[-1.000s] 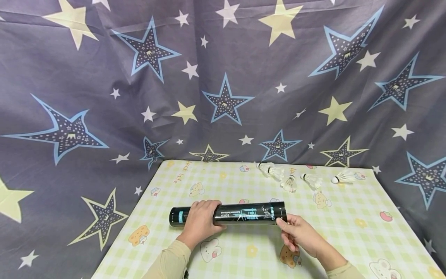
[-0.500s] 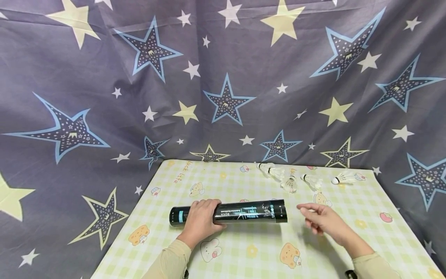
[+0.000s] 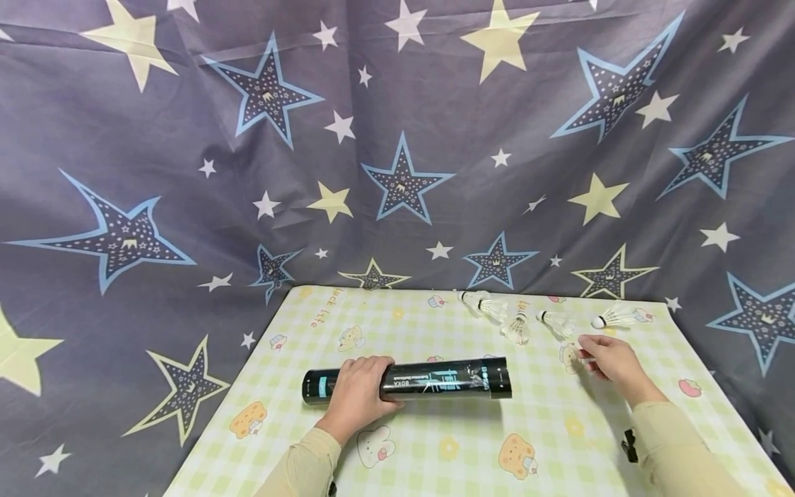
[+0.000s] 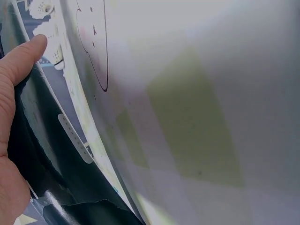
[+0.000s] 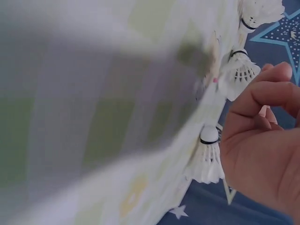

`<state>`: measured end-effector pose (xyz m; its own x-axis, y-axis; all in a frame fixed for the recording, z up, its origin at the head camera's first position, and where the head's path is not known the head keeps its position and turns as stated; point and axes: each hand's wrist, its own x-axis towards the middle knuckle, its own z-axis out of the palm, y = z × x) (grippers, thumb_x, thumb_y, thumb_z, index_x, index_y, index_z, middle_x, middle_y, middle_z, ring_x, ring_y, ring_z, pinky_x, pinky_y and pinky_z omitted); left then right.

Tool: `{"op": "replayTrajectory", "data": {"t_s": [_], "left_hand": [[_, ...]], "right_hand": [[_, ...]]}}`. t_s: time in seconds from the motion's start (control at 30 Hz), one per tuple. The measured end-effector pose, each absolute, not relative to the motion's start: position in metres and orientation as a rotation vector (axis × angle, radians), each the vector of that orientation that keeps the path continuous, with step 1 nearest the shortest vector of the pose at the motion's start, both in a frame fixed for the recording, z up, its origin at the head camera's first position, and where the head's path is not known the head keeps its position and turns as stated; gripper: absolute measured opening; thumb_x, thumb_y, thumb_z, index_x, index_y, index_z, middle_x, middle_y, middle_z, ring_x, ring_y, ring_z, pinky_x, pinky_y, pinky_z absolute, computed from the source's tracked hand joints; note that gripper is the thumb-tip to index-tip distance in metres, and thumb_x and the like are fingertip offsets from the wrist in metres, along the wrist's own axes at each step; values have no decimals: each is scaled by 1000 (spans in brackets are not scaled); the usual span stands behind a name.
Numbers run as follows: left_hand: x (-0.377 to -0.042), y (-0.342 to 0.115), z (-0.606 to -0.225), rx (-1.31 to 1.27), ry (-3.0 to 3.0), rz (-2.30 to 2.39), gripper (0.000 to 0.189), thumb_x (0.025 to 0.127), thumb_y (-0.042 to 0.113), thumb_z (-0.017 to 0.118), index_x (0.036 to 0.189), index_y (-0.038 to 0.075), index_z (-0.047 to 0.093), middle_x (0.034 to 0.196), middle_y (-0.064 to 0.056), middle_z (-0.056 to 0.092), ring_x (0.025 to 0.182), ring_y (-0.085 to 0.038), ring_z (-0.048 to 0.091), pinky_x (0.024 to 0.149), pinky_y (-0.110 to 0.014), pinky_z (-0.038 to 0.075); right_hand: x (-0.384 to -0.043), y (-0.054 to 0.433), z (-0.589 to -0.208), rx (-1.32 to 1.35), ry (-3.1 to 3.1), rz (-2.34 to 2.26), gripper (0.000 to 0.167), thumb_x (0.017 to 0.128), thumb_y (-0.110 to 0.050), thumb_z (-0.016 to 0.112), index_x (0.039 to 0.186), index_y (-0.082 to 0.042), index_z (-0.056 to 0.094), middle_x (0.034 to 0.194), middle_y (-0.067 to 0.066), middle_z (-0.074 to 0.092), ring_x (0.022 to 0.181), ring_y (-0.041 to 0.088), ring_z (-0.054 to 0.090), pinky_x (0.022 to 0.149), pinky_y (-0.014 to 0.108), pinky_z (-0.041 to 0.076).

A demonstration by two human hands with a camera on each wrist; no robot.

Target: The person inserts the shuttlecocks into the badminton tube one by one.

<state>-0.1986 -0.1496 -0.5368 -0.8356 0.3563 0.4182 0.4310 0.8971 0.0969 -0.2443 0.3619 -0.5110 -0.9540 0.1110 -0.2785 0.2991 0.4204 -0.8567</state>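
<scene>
On my head feed, the left hand curls over the black shuttlecock tube, gripping it crosswise at lower centre. Right of centre, the right hand, fingers loosely bent, hangs near the white shuttlecocks, its sleeved forearm slanting from lower right.

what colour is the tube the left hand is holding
The tube is black with turquoise and white print, seen best in the head view.
</scene>
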Motion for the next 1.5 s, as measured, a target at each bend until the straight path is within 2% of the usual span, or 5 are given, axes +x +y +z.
{"op": "replayTrajectory", "data": {"t_s": [0.47, 0.8, 1.0, 1.3, 1.5], "left_hand": [[-197, -140, -538, -600, -2708, -281, 83, 65, 62, 97, 131, 23, 65, 120, 4, 77, 104, -18, 71, 92, -42, 50], [-197, -138, -538, -618, -2683, -241, 83, 65, 63, 95, 132, 24, 65, 120, 6, 76, 103, -16, 70, 93, -40, 51], [-196, -141, -536, -599, -2700, -242, 83, 65, 63, 96, 131, 23, 66, 121, 6, 77, 103, -16, 70, 93, -39, 50], [-198, -147, -536, -592, -2688, -236, 83, 64, 63, 96, 130, 24, 66, 120, 6, 77, 104, -17, 71, 93, -40, 50], [-198, -150, -538, -582, -2686, -239, 82, 64, 63, 97, 130, 24, 65, 120, 6, 77, 105, -17, 71, 93, -40, 50]], "right_hand": [[-270, 346, -522, 353, 2065, -1966, 77, 116, -34, 43, 171, -3, -2, 99, -25, 75, 75, -1, 72, 63, 20, 57], [-268, 347, -522, 516, 2247, -1885, 71, 111, -32, 56, 167, 1, 27, 82, -8, 78, 65, -1, 66, 59, 21, 53], [-244, 349, -520, 568, 2759, -1556, 55, 105, -39, 66, 138, 5, 66, 81, -3, 81, 67, 4, 71, 61, 22, 54], [-196, 340, -500, 396, 2335, -1981, 11, 104, -40, 71, 102, -31, 76, 80, -21, 76, 65, -2, 64, 58, 20, 51], [-180, 315, -488, 233, 2085, -2134, 15, 107, -27, 67, 97, -31, 77, 75, -12, 73, 60, 1, 58, 51, 18, 46]]}}
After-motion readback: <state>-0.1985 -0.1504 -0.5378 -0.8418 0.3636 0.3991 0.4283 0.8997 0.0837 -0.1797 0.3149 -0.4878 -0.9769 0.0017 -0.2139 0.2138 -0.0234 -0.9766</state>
